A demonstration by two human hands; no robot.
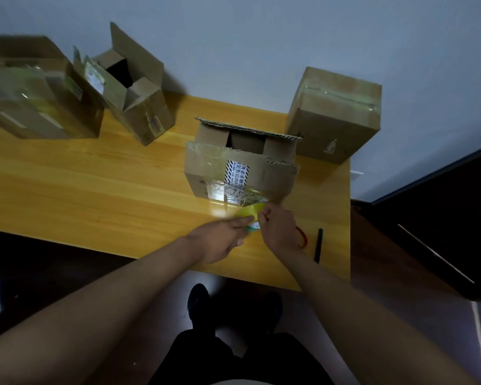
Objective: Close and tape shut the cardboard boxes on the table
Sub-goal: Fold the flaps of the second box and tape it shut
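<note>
Over the yellow wooden table [95, 190], the left hand [220, 240] and right hand [279, 232] both pinch a yellow-green roll of clear tape [251, 215] just before the half-open brown cardboard box [242, 168] (far flap raised); a taped box [335, 115] stands beyond.

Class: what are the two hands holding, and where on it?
Both the left hand and right hand hold the tape roll; the exact grip point cannot be told.
</note>
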